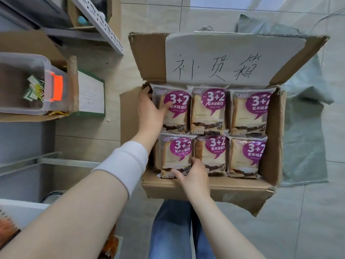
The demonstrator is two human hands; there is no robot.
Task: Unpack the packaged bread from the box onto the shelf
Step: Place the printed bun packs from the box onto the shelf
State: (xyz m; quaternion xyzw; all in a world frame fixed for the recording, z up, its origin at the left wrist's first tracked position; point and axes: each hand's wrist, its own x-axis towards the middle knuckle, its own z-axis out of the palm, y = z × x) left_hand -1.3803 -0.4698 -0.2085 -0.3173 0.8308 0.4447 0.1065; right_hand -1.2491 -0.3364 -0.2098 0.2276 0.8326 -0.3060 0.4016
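Note:
An open cardboard box (274, 159) sits on the floor in front of me. Inside lie several clear packets of sliced bread with purple "3+2" labels, in two rows. My left hand (151, 107) grips the left edge of the far-left packet (177, 111), thumb on its front and fingers tucked between it and the box wall. My right hand (194, 176) holds the lower right corner of the near-left packet (175, 156), thumb across its bottom edge. The other packets, such as the far-right one (250, 113), lie untouched.
A grey metal shelf (22, 139) stands at the left, with a clear plastic bin (24, 107) in a cardboard tray on it. The box's raised far flap (224, 58) carries a white sheet with handwriting. A green sack (306, 139) lies to the right of the box. My jeans (173, 230) show below it.

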